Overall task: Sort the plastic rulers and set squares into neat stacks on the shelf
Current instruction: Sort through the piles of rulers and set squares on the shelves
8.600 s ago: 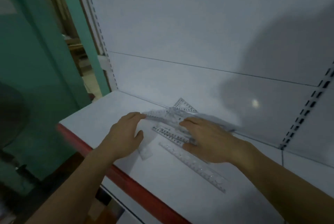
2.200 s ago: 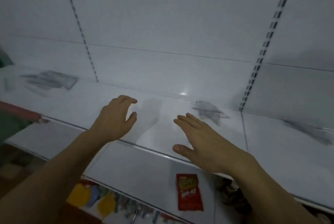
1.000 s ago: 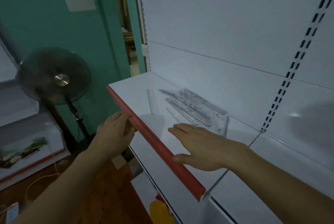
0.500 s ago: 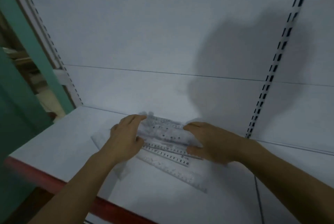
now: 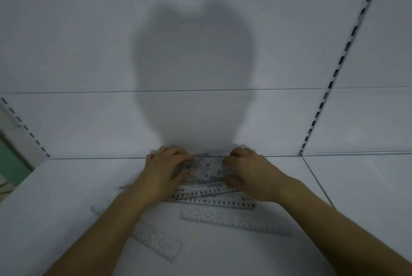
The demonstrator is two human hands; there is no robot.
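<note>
A loose pile of clear plastic rulers and set squares lies on the white shelf, close to the back panel. My left hand curls over the pile's left end and my right hand over its right end, fingers pressed onto the top pieces. In front of the pile lies a long ruler with dark numbers. A wider clear ruler sits nearer to me. Another clear ruler lies angled under my left forearm, partly hidden.
The white back panel rises straight behind the pile and carries my shadow. Slotted uprights run up it at the right and far left. A seam splits the shelf at right. A green wall shows at left.
I have moved closer and now face the panel straight on. Both hands have gathered the pile against the back panel, fingers more curled over its ends than half a second ago.
</note>
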